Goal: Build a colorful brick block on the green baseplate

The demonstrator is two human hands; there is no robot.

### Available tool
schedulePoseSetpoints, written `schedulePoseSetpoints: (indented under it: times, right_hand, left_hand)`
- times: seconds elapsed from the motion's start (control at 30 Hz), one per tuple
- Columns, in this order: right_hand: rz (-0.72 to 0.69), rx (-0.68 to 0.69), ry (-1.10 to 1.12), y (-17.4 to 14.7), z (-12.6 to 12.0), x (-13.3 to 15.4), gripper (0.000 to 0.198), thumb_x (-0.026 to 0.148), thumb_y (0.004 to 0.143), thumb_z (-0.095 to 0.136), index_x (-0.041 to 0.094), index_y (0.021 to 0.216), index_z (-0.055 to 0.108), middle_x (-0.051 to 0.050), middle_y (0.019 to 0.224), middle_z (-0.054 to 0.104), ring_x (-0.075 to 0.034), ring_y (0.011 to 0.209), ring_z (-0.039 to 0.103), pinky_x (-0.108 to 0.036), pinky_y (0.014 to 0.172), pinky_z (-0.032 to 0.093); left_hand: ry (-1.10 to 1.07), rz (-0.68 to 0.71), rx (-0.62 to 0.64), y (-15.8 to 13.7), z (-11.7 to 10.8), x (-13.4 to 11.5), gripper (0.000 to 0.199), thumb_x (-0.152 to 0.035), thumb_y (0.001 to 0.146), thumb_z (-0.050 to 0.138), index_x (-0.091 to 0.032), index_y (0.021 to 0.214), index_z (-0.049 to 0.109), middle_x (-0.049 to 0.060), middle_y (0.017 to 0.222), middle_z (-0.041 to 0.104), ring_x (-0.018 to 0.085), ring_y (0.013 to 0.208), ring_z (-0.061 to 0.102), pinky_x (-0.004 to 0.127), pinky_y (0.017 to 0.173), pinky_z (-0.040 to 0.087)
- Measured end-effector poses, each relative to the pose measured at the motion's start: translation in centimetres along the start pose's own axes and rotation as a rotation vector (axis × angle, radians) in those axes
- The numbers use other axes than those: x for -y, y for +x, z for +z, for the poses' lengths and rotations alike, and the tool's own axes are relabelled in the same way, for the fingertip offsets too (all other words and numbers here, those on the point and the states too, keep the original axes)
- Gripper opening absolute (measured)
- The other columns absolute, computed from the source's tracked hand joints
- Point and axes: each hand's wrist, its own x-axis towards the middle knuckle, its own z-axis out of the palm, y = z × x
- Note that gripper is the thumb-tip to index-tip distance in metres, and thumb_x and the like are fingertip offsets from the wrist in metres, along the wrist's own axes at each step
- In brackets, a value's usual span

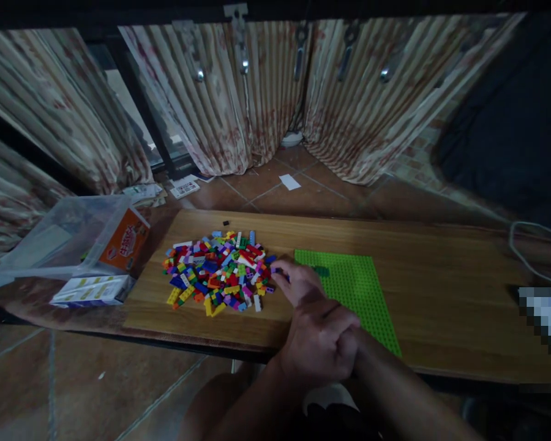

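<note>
Now my right hand is out at the right edge of the bricks, thumb and forefinger drawn close, a purple brick right at the tips of those fingers; whether they pinch it or merely sit against it, I can't tell from here. And look at my left hand, wrapped tight around my right wrist! The bricks lie heaped in every colour on the left half of the table, one black brick off alone beyond the far edge of the pile. Just right of my right hand lies the green plate, flat, partly covered by my arm, with a dark green piece at its left side. Over to the left, it's a clear bin with an orange label, a small box just in front.
</note>
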Motion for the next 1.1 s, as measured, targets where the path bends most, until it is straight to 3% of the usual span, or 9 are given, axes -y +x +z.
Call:
schedulePoseSetpoints:
  times: [0.2, 0.37, 0.63, 0.8, 1.0, 1.1]
  right_hand:
    - [-0.040, -0.038, 0.176, 0.2, 0.9, -0.8, 0.019, 0.034, 0.089, 0.054, 0.028, 0.097, 0.069, 0.002, 0.079, 0.072, -0.014, 0.067, 0.062, -0.026, 0.066, 0.045]
    - [-0.062, -0.008, 0.084, 0.1, 0.5, -1.1, 0.026, 0.031, 0.086, 0.057, 0.026, 0.109, 0.068, -0.001, 0.080, 0.072, -0.017, 0.069, 0.064, -0.028, 0.065, 0.045]
    - [-0.179, 0.160, 0.029, -0.3, -0.8, -0.9, 0.024, 0.032, 0.087, 0.058, 0.027, 0.108, 0.069, -0.002, 0.085, 0.074, -0.018, 0.074, 0.066, -0.029, 0.067, 0.044]
    - [-0.175, 0.161, 0.012, -0.4, -0.9, -0.8, 0.023, 0.030, 0.082, 0.064, 0.029, 0.104, 0.071, 0.000, 0.076, 0.071, -0.015, 0.067, 0.062, -0.027, 0.061, 0.040]
    - [-0.126, 0.069, 0.290, -0.5, -0.7, -0.8, 0.019, 0.031, 0.079, 0.066, 0.026, 0.096, 0.072, 0.005, 0.062, 0.061, -0.010, 0.053, 0.050, -0.024, 0.052, 0.036]
    - [-0.121, -0.009, 0.433, -0.4, -1.9, -0.9, 0.016, 0.031, 0.079, 0.065, 0.023, 0.091, 0.071, 0.005, 0.061, 0.060, -0.010, 0.054, 0.050, -0.023, 0.053, 0.038]
  left_hand:
    - [0.014, 0.011, -0.003, 0.4, 0.3, -0.1, 0.015, -0.013, 0.077, 0.044, -0.017, 0.077, 0.058, 0.003, 0.066, 0.062, 0.015, 0.061, 0.056, 0.029, 0.060, 0.044]
    - [0.006, 0.018, -0.017, 0.6, 0.5, -0.2, 0.014, -0.014, 0.077, 0.044, -0.017, 0.076, 0.058, 0.003, 0.066, 0.062, 0.014, 0.060, 0.054, 0.029, 0.060, 0.044]
    - [-0.014, 0.009, -0.013, 0.4, 0.6, -0.3, 0.014, -0.013, 0.076, 0.046, -0.015, 0.076, 0.059, 0.005, 0.070, 0.064, 0.015, 0.066, 0.059, 0.030, 0.067, 0.047]
    - [-0.003, 0.017, -0.027, 0.4, 0.4, -0.2, 0.013, -0.013, 0.074, 0.046, -0.016, 0.074, 0.058, 0.003, 0.068, 0.063, 0.014, 0.063, 0.057, 0.030, 0.066, 0.046]
    - [-0.009, 0.025, 0.008, 0.4, 0.5, -0.3, 0.013, -0.013, 0.076, 0.045, -0.015, 0.074, 0.058, 0.004, 0.069, 0.064, 0.015, 0.065, 0.059, 0.030, 0.068, 0.046]
    - [-0.018, 0.042, 0.008, 0.4, 0.4, -0.4, 0.013, -0.012, 0.076, 0.045, -0.015, 0.073, 0.058, 0.003, 0.067, 0.062, 0.014, 0.064, 0.057, 0.029, 0.067, 0.045]
